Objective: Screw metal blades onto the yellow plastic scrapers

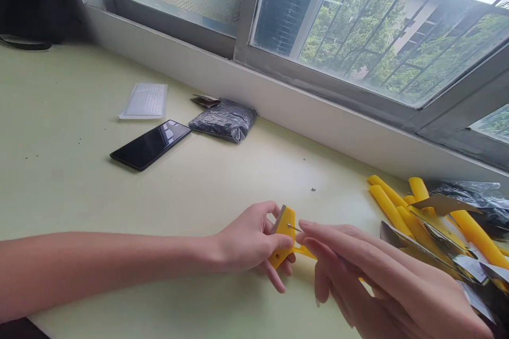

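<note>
My left hand [254,235] is closed around the wide head of a yellow scraper [290,217], its thumb pressed on the near face. A grey strip runs along the upper left edge of that head. One hole shows a small screw, and a lower hole looks bare. From the right, my right hand [369,270] pinches a thin metal hex key [295,228] whose tip meets the screw. Most of the key is hidden by my fingers. Part of the yellow handle appears beneath the right hand.
Several yellow handles [389,209] and metal blades lie piled at right beside dark plastic wrapping [473,196]. Small screws [313,189] lie beyond my hands. Farther back are a black phone [149,145], a clear plastic case [145,100] and a dark wrapped packet [225,119], near the window ledge.
</note>
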`<state>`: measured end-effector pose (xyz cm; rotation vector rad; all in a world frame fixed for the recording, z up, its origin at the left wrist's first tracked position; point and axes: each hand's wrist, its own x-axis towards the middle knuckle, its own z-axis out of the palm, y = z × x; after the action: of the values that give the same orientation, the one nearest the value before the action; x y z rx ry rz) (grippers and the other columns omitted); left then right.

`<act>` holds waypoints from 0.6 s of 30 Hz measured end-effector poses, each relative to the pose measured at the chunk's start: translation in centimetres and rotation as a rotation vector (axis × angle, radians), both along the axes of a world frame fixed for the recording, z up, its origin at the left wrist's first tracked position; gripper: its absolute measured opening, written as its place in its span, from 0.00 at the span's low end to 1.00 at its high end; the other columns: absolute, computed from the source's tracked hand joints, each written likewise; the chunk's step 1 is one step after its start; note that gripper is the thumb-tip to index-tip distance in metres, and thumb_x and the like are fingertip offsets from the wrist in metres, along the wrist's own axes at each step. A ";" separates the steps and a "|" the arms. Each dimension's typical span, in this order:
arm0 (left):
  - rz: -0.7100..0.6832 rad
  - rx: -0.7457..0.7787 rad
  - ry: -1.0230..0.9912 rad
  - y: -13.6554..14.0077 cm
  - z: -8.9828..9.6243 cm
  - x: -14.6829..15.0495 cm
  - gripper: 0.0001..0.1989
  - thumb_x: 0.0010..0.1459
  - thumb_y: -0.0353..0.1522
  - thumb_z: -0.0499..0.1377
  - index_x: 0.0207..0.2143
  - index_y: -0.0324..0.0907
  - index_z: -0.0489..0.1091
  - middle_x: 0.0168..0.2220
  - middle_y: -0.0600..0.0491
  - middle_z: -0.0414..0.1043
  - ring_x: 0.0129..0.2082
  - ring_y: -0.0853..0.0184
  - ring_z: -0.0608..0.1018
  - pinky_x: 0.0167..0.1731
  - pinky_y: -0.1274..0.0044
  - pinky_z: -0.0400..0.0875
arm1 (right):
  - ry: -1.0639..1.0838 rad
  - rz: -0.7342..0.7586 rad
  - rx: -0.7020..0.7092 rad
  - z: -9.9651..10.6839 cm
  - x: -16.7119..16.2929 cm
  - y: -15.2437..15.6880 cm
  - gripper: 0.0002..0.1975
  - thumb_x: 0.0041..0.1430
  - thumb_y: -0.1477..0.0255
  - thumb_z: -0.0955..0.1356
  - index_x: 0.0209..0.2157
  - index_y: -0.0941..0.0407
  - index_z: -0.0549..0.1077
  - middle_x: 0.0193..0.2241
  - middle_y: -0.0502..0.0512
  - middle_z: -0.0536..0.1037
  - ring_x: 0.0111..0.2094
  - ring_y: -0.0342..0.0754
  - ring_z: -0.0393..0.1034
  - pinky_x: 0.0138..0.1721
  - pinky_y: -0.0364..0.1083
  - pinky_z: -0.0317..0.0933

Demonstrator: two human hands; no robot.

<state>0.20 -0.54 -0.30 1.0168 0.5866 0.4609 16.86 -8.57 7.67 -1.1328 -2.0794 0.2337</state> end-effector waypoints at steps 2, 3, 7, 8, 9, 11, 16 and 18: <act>-0.002 0.005 0.004 0.0 0.1 0.0 0.20 0.56 0.40 0.67 0.39 0.41 0.60 0.29 0.51 0.74 0.31 0.58 0.82 0.22 0.70 0.80 | 0.053 0.036 -0.037 -0.1 -0.1 0.1 0.19 0.66 0.78 0.66 0.55 0.50 0.77 0.29 0.52 0.81 0.17 0.40 0.72 0.18 0.35 0.68; -0.004 0.008 0.006 0.0 0.1 0.0 0.20 0.56 0.40 0.67 0.39 0.41 0.60 0.29 0.51 0.74 0.30 0.59 0.82 0.22 0.71 0.80 | 0.078 0.044 -0.041 0.0 0.0 0.2 0.20 0.67 0.78 0.65 0.56 0.50 0.76 0.29 0.53 0.81 0.19 0.41 0.73 0.18 0.36 0.69; -0.012 -0.003 -0.003 0.0 0.0 0.0 0.22 0.55 0.40 0.69 0.41 0.41 0.60 0.29 0.51 0.74 0.30 0.59 0.82 0.23 0.69 0.81 | 0.051 0.061 -0.061 0.9 1.1 0.5 0.18 0.68 0.73 0.65 0.55 0.49 0.77 0.30 0.54 0.82 0.20 0.44 0.74 0.16 0.38 0.69; -0.011 -0.011 -0.007 0.0 -0.1 0.0 0.23 0.54 0.41 0.69 0.41 0.41 0.59 0.29 0.50 0.74 0.31 0.58 0.82 0.23 0.69 0.81 | 0.019 0.053 -0.049 1.1 1.4 0.5 0.16 0.67 0.72 0.66 0.53 0.49 0.79 0.30 0.54 0.82 0.19 0.44 0.74 0.16 0.38 0.69; -0.009 -0.016 -0.008 0.0 -0.1 0.0 0.24 0.53 0.41 0.69 0.41 0.41 0.59 0.29 0.50 0.75 0.31 0.57 0.83 0.22 0.68 0.81 | -0.015 0.035 -0.025 1.1 1.7 0.5 0.14 0.65 0.71 0.68 0.49 0.49 0.81 0.30 0.54 0.82 0.19 0.44 0.74 0.16 0.38 0.69; -0.002 -0.019 -0.005 0.0 -0.2 0.1 0.24 0.53 0.40 0.70 0.40 0.41 0.59 0.29 0.50 0.74 0.31 0.56 0.83 0.22 0.69 0.81 | -0.054 -0.034 0.061 1.0 1.8 0.4 0.10 0.60 0.72 0.73 0.43 0.50 0.83 0.30 0.54 0.83 0.20 0.46 0.76 0.18 0.38 0.71; 0.003 -0.004 0.003 0.0 0.0 0.0 0.20 0.54 0.38 0.68 0.40 0.41 0.60 0.27 0.53 0.73 0.28 0.61 0.81 0.21 0.70 0.80 | 0.048 -0.131 0.154 -0.7 0.3 -0.4 0.10 0.60 0.77 0.72 0.42 0.52 0.82 0.34 0.55 0.83 0.24 0.44 0.78 0.24 0.37 0.74; 0.003 0.001 0.002 0.0 0.1 0.0 0.19 0.55 0.37 0.67 0.39 0.41 0.60 0.26 0.54 0.73 0.27 0.62 0.81 0.21 0.70 0.80 | 0.069 -0.077 0.105 -1.1 -0.3 -0.5 0.12 0.61 0.77 0.71 0.45 0.52 0.81 0.34 0.55 0.83 0.24 0.44 0.78 0.24 0.37 0.74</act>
<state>0.20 -0.54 -0.18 1.0176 0.5902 0.4626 16.59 -9.03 6.60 -1.1229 -1.9601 0.1240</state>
